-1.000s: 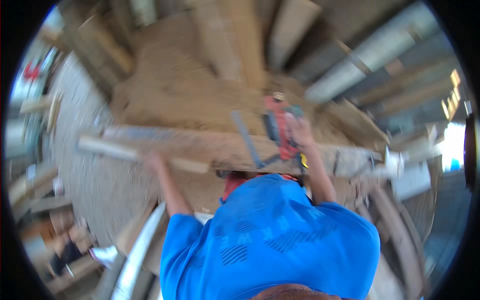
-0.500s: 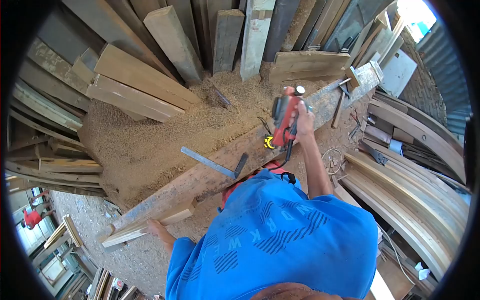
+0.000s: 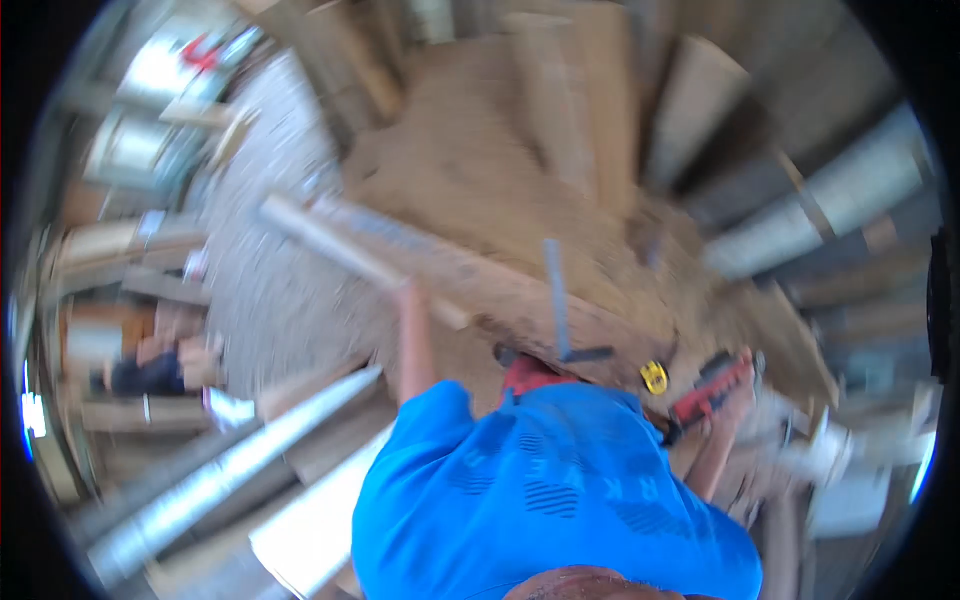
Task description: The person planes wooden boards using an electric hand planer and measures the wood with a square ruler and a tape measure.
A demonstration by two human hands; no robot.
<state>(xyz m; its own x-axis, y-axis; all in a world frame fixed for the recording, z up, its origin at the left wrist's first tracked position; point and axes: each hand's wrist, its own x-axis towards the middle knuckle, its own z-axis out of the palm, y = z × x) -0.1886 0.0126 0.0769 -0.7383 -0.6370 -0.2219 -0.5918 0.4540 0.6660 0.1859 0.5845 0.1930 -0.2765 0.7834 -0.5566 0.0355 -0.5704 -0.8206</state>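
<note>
In the blurred head view, my left hand [image 3: 408, 292] is closed on a long light wooden piece [image 3: 345, 250], which lies along the near side of a thick wooden beam [image 3: 450, 270]. My right hand [image 3: 738, 390] grips a red and black power tool [image 3: 705, 392] near the beam's right end. Between the hands, a metal square [image 3: 557, 300] with a dark handle and a yellow tape measure [image 3: 654, 377] rest on the beam.
Sawdust [image 3: 440, 140] is heaped beyond the beam. Upright boards [image 3: 590, 100] stand behind it. Long timbers [image 3: 240, 470] lie at the lower left. Far off at the upper left, a person in red [image 3: 202, 52] shows.
The whole view has turned, with the left side now more in sight. My left hand and the wooden piece have moved away from my body; the power tool is still in my right hand.
</note>
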